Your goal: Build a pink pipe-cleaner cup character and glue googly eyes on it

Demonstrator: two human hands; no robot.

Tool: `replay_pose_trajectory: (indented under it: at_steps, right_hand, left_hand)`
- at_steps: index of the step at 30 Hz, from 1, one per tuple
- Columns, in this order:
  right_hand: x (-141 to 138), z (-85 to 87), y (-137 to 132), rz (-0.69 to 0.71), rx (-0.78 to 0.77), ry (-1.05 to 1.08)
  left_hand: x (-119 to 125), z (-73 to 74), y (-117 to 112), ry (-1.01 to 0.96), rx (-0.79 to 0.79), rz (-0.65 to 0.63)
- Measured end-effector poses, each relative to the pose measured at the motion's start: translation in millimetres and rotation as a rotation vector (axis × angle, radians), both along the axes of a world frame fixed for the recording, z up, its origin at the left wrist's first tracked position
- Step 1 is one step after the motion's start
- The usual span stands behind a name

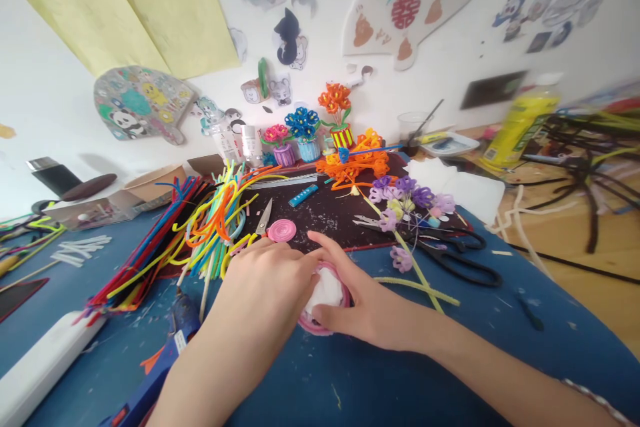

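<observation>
The pink coiled ring (pixel 320 328) is sitting on the blue counter (pixel 505 327), near the middle of the scene and just short of the black mat (pixel 330 213), with white stuffing (pixel 326 292) filling its centre. Both hands are grasping it: the left hand (pixel 265 287) is lying across its left rim with the fingers stretched forward, while the right hand (pixel 370 307) is curving around its right side, with the thumb bearing on the stuffing. Between them, the hands are hiding much of the ring's upper rim. The stuffing is showing in the opening, so the ring appears filled but not closed over. A flat pink coil (pixel 281 230) is lying separately on the mat, just beyond the hands. To the left, a bundle of pipe cleaners (pixel 215 227) is spreading across the counter, with a blue glue gun (pixel 183 327) lying near the left hand. To the right, a stem of purple pipe-cleaner flowers (pixel 405 197) is lying beside black-handled scissors (pixel 450 257), apparently not yet potted. At the far edge of the mat, three pots of pipe-cleaner flowers (pixel 305 130) are standing upright and look complete.
</observation>
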State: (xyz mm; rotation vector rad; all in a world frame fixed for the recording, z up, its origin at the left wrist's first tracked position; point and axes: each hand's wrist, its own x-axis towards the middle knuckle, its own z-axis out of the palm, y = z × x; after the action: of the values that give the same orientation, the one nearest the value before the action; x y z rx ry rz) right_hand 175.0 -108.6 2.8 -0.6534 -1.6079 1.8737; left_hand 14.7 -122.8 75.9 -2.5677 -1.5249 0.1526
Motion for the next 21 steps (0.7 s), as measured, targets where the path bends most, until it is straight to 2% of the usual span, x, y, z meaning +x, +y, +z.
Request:
replay_pose_trajectory:
  at_steps: [9,17,21]
  right_hand:
    - [-3.8,1.4,0.5,-0.016,-0.036,0.013]
    - [-0.6,2.6,0.7,-0.006,0.011,0.003]
    - [-1.5,2.8,1.2,-0.006,0.001,-0.013]
  left_hand:
    - [13.0,-9.3,1.4,0.0,0.106,-0.064]
    - [-1.5,-0.1,4.8,-0.031,-0.018,-0.04]
    - [1.0,-1.8,4.0,0.005,0.005,-0.06]
